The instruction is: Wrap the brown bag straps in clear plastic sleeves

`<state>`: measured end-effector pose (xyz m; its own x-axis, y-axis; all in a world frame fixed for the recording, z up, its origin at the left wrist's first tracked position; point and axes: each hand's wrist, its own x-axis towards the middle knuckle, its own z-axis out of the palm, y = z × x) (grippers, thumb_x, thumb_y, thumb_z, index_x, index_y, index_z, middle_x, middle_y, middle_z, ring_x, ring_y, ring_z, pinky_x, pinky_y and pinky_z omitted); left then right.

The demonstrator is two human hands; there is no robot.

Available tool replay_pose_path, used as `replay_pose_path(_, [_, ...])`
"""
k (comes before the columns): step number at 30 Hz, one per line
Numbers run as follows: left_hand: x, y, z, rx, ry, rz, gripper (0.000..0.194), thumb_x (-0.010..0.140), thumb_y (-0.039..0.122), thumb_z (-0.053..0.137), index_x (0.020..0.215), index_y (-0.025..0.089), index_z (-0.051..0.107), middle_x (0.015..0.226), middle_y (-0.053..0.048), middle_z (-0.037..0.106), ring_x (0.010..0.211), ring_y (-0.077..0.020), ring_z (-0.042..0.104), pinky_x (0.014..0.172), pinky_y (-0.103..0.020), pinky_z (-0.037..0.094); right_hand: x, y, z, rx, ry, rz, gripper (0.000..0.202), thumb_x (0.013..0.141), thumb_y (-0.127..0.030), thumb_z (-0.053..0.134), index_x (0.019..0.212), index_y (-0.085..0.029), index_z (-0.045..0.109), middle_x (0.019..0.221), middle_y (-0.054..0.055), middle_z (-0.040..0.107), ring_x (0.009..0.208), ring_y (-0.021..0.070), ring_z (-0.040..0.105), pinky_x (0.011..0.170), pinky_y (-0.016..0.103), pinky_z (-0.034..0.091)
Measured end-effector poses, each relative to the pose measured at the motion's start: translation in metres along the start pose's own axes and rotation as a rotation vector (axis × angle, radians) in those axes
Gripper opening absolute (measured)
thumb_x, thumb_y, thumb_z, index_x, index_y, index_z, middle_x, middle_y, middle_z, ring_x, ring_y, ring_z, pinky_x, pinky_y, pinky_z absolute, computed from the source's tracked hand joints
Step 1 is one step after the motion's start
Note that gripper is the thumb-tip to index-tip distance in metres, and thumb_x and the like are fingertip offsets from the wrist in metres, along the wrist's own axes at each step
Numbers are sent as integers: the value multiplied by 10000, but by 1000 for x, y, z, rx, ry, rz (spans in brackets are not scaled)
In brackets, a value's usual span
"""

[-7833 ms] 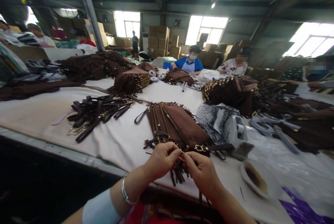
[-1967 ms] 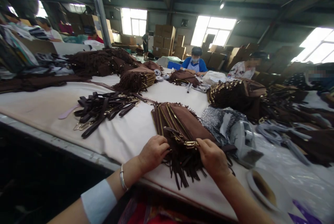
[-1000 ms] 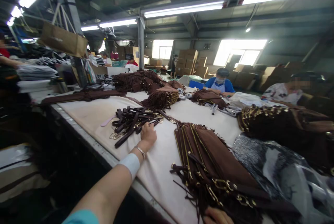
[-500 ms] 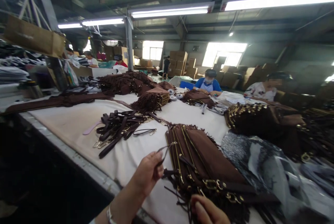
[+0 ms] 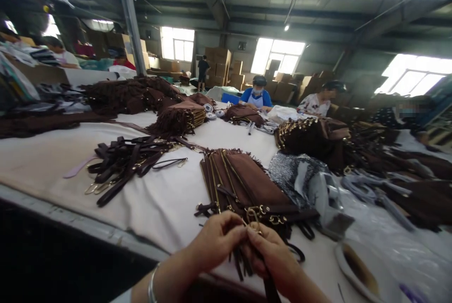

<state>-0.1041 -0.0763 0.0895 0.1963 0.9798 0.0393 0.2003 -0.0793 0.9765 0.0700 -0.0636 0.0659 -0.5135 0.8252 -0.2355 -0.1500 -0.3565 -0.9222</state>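
My left hand (image 5: 221,239) and my right hand (image 5: 273,246) meet at the near edge of a stack of brown fringed zip bags (image 5: 247,178). A gold clasp (image 5: 253,216) stands up between the fingertips, and the left thumb and forefinger pinch its fitting. My right hand is closed round a dark brown strap (image 5: 271,286), which hangs below it. Fingers hide the exact join. Left of the bags lies a pile of dark straps with gold hooks (image 5: 130,157), and a single looped strap (image 5: 170,163) beside it.
Plastic wrapping (image 5: 318,185) lies right of the bags, with a white ring-shaped roll (image 5: 358,265) nearer me. More brown bags (image 5: 310,133) are heaped behind. A co-worker in blue (image 5: 256,96) sits across the table (image 5: 169,204), with others to the right.
My left hand has moved right and down from holding up a thin dark strap, to meet my right hand. A gold clasp now shows between them. The view has turned right.
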Motion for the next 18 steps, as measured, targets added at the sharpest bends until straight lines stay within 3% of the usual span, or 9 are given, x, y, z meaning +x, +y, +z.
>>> replay_pose_path(3, [17, 6, -4, 44, 10, 39, 271, 839, 378, 575, 897, 141, 693, 784, -42, 685, 690, -132, 578, 623, -225, 441, -12, 6, 1, -76, -186, 80, 371, 890, -531, 525, 855, -161, 531, 587, -23, 575, 327, 26, 312, 314, 162, 201])
replay_pose_path(6, [23, 4, -2, 67, 8, -29, 275, 822, 389, 583, 730, 146, 673, 614, -10, 626, 556, -107, 530, 523, -211, 400, -15, 2, 0, -252, -83, 66, 370, 879, -541, 515, 869, -172, 541, 600, -23, 578, 351, 54, 361, 331, 182, 256])
replay_pose_path(9, [22, -6, 4, -84, 58, -198, 296, 807, 426, 584, 710, 148, 621, 525, 11, 568, 451, -101, 500, 448, -210, 385, -13, -6, -1, -667, 159, -176, 255, 865, -426, 576, 927, -182, 614, 756, 31, 662, 616, 143, 598, 552, 240, 474])
replay_pose_path(12, [18, -15, 12, -136, 88, -258, 297, 795, 435, 590, 701, 152, 588, 501, 8, 566, 422, -106, 513, 430, -210, 393, -10, -6, -4, -981, 227, -426, 219, 899, -322, 535, 1044, -208, 654, 968, 82, 701, 904, 211, 649, 825, 320, 506])
replay_pose_path(15, [14, -20, 16, -40, 108, -254, 251, 798, 388, 566, 704, 156, 594, 476, 8, 566, 421, -122, 534, 423, -210, 388, -2, 14, -15, -1152, 214, -608, 259, 935, -260, 457, 1098, -197, 647, 918, 98, 716, 840, 203, 683, 789, 291, 535])
replay_pose_path(18, [15, -28, 12, 107, 126, -289, 208, 780, 337, 544, 700, 157, 611, 508, -6, 599, 459, -148, 561, 441, -233, 400, 19, 49, -33, -1259, 164, -937, 266, 905, -244, 494, 1118, -223, 652, 836, 80, 738, 686, 184, 705, 635, 218, 547])
